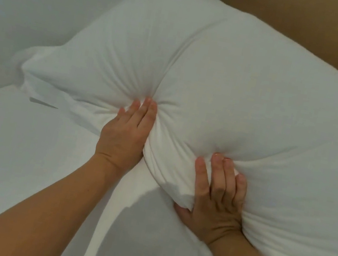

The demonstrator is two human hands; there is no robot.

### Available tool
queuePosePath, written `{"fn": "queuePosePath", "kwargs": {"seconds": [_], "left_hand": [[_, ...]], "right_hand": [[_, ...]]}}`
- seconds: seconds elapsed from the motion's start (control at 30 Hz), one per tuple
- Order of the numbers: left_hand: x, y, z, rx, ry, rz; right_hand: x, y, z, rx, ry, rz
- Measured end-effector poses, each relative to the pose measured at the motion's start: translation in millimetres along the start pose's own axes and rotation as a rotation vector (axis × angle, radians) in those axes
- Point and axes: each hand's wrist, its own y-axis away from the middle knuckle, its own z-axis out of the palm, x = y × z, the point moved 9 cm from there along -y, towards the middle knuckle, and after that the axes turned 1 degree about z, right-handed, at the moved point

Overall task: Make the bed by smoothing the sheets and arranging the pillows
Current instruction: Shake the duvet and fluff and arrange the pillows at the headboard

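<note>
pillow [208,67]: lying across the head of the bed on the sheet [11,156], far long side up against the headboard [317,25], left end with its loose case flap reaching toward the wall [27,1], right end running out of view.
reason for placement: probably being plumped and squared at the spot where it belongs, close under the headboard.
left hand [126,134]: pressed into the near edge, fingers straight and close together, tips sunk in the fabric; thumb hidden, so a pinch underneath cannot be ruled out.
right hand [218,202]: gripping the near edge, fingers laid over the top and thumb tucked beneath, a bunched fold of case caught between.
reason for hold: two points along one edge, likely to shift the filling and pull the whole thing into line.
look of pillow: white, full, soft; deep creases fanning out from each hand, a pinched ridge of cloth between them; left corner flattened and rumpled.
sheet: white, mostly smooth, a shadow falling on it below the hands.
headboard: brown, plain, upper right.
wall: pale, upper left.
progress: arranging step under way; pillow not yet smooth or square.
</note>
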Motion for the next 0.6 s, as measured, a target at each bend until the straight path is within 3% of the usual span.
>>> {"fn": "queuePosePath", "kwargs": {"seconds": [0.23, 0.43, 0.5, 0.6], "left_hand": [[0.1, -2.0, 7.0, -0.069, 0.045, -0.009], [11.1, 8.6, -36.7, -0.205, 0.082, -0.221], [17.4, 11.8, -70.0, -0.212, 0.125, -0.152], [25.6, 20.3, -140.7, -0.205, -0.052, 0.079]], "right_hand": [[-2.5, -2.2, 3.9, -0.009, -0.015, -0.046], [-0.5, -1.8, -24.0, -0.006, -0.010, 0.006], [0.8, 6.7, -46.7, -0.031, 0.005, 0.061], [-1.7, 24.5, -85.8, -0.040, 0.005, 0.120]]}}
